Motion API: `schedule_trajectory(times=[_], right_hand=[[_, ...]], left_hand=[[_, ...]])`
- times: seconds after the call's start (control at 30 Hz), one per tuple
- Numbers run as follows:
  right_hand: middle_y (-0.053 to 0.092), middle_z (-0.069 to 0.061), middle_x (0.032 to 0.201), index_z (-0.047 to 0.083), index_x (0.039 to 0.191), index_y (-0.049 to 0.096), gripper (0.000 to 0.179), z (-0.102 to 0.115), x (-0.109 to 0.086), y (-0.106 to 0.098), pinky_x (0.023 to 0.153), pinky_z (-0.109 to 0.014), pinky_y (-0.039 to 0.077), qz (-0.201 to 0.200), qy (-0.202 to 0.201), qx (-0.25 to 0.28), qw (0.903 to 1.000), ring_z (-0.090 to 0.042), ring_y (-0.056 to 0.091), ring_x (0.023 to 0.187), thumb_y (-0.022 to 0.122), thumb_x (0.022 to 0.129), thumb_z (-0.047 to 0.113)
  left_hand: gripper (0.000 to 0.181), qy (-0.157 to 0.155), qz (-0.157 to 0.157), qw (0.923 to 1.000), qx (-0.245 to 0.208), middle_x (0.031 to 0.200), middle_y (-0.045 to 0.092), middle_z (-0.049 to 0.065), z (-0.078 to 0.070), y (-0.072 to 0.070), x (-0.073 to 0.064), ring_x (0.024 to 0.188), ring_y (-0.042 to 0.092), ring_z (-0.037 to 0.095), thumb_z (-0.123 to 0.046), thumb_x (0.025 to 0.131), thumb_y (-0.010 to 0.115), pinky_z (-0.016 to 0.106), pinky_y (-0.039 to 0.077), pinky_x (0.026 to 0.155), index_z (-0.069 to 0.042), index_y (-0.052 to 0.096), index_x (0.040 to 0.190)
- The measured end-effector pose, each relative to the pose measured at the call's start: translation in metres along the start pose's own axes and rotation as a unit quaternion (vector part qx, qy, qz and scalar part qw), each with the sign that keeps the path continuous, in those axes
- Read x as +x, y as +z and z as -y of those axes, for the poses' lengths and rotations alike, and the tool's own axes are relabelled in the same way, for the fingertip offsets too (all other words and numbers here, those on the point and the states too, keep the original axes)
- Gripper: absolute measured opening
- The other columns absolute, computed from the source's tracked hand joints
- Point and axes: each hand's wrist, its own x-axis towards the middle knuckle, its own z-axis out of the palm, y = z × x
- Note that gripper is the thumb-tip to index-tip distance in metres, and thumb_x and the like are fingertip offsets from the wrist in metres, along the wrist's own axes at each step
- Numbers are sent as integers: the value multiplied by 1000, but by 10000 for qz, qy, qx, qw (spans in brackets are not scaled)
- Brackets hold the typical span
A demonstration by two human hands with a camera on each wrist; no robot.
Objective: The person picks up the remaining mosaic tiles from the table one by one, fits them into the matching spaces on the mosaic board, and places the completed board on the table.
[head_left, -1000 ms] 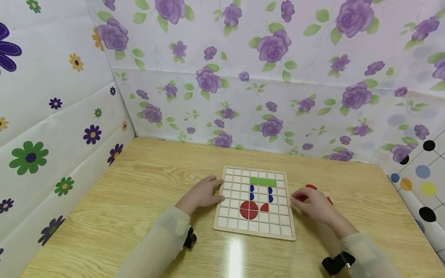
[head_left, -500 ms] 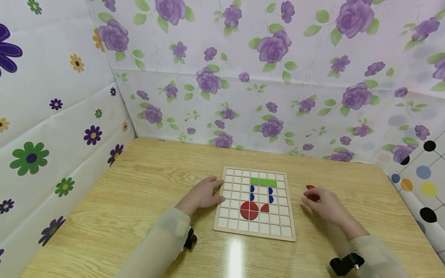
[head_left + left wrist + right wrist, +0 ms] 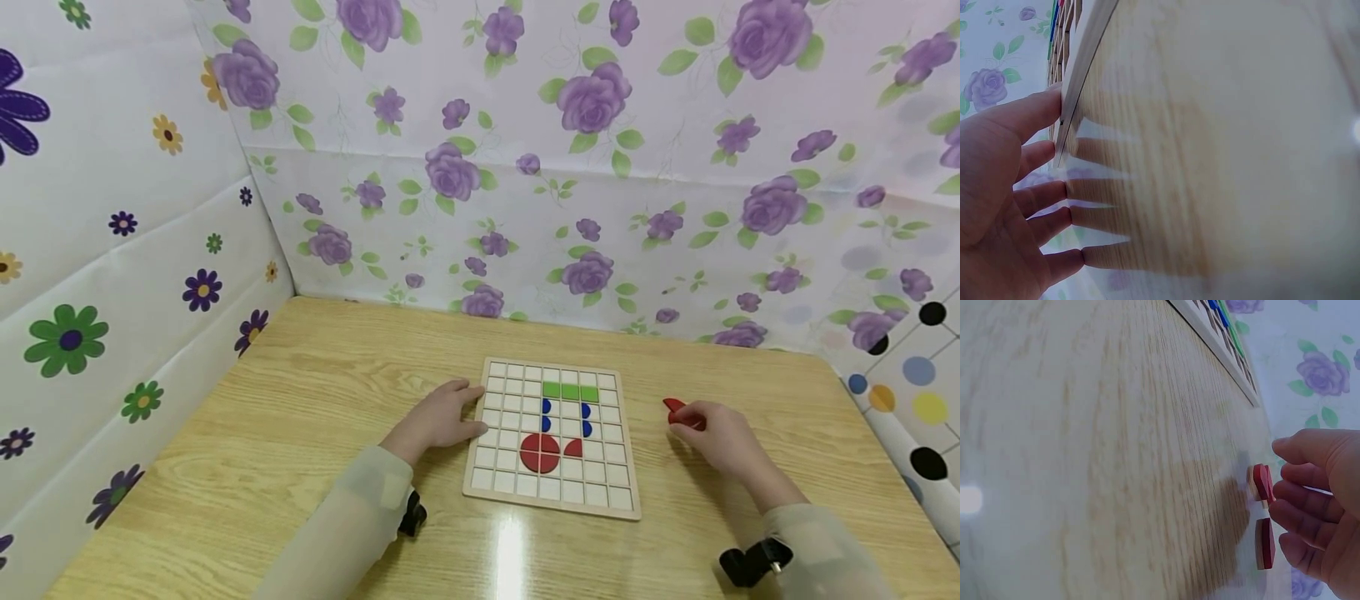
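Toward the far right corner of the bench, the red pieces look light and stiff, perhaps slick; best pinched by their side edges. The right grip is parted beside them (nothing visibly held); the left grip, fingers spread, touches the board.

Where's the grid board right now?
In the head view, the grid board lies on the table, between the left hand at its left edge and the right hand.
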Motion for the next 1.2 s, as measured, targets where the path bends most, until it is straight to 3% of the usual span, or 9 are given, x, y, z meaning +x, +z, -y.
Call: schedule_trajectory(times=[0.47,0.7,1.2], right_hand=[[64,-8,79,-5,107,64,42,-2,11,1,54,-29,38,65,302,-547,9980,-18,51,65,65,88,32],[64,-12,84,-5,102,66,30,-1,14,3,61,-33,43,7,36,-809,9967,-20,53,70,65,88,22],[60,-13,83,2,100,53,17,4,10,6,60,-35,43,-42,-156,-522,9985,-21,51,68,63,88,8]], left_hand=[[64,-30,0,10000,29,152,32,15,-1,0,0,140,31,33,-40,89,63,49,30,113,-16,41,145],[64,-24,33,10000,-4,152,32,16,-1,-1,0,140,30,34,-39,90,63,49,31,112,-15,41,145],[64,-23,50,10000,29,152,32,14,-1,-1,1,140,30,33,-40,90,63,49,31,112,-16,40,145]])
